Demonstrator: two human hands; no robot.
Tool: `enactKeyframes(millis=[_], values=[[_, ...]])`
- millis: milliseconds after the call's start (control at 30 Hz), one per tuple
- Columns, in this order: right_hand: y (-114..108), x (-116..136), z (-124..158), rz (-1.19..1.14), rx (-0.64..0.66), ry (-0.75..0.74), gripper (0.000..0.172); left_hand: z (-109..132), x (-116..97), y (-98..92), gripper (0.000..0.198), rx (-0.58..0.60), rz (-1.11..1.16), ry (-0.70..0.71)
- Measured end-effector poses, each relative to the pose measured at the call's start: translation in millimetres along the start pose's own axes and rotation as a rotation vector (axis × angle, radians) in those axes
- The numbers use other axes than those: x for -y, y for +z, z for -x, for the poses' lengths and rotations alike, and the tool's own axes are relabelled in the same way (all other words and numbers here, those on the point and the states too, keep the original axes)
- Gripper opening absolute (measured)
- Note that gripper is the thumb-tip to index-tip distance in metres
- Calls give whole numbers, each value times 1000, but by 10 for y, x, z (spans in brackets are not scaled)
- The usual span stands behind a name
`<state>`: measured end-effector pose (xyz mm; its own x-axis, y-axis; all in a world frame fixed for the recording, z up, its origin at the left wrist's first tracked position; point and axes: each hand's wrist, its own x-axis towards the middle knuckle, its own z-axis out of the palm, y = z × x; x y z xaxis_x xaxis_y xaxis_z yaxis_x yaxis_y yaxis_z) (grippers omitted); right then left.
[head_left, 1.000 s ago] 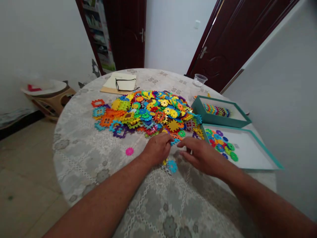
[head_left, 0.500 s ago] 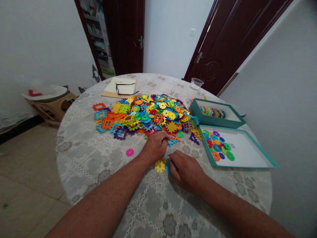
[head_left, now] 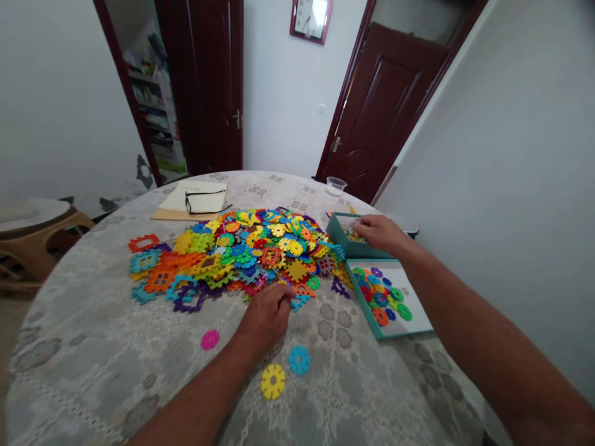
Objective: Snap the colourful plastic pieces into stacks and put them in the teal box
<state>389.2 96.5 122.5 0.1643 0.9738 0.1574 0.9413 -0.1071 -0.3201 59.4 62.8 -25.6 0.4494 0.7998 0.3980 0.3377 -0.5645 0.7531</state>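
My left hand [head_left: 268, 313] rests at the front edge of a heap of colourful plastic interlocking pieces [head_left: 251, 251]. Its fingers are curled closed, and whatever they may hold is hidden. Over the deep green box [head_left: 356, 248] at the right, my right hand [head_left: 382, 233] is closed in a pinch. A small pale object seems to be at its fingertips, too small to name. A blue notched disc [head_left: 299, 360] and a yellow notched disc [head_left: 273, 381] lie flat on the cloth in front of my left hand. A pink disc [head_left: 210, 339] lies to its left.
The shallow box lid [head_left: 374, 329] beside the deep box bears several notched discs [head_left: 380, 300]. Black glasses [head_left: 204, 211] lie on a pad [head_left: 173, 201] at the back left. A clear plastic cup [head_left: 335, 186] stands at the back. A patterned cloth [head_left: 153, 365] covers the table.
My right hand has moved from beside the blue disc, away to the right, over the deep box. The blue disc now lies uncovered. My left hand stays by the heap; the view has tilted up.
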Motion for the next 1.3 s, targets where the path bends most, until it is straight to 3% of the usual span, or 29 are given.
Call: enactKeyframes(millis=[67,133,233,333,467,533,667,933,1100,1300], values=[[-96,-115,-284,9,-146,150,29,-3,-6,-9,25,-3,-10,1],[-124,-181,-427,21,-229,209,42,1,-10,-13,25,-10,-20,8],[-7,-143,-332,37,-277,175,46,10,-8,-10,25,-19,-29,-9],[271,76,63,25,-183,-39,27,7,9,1,24,-41,-27,-40],[748,483,681,-45,102,-282,21,-4,34,21,25,-89,-30,-67],[971,638,890,-9,177,-310,22,-8,37,26,26,-102,-30,-77],[1249,799,1069,77,190,-262,40,-14,29,25,26,-108,-31,-83],[1311,896,1217,-87,212,-190,44,-13,34,28,24,-73,-68,-69],[1410,849,1313,-192,145,-174,52,-11,32,35,26,-27,-107,-41],[1431,875,1415,-246,129,-161,23,-22,13,19,28,0,-113,9]])
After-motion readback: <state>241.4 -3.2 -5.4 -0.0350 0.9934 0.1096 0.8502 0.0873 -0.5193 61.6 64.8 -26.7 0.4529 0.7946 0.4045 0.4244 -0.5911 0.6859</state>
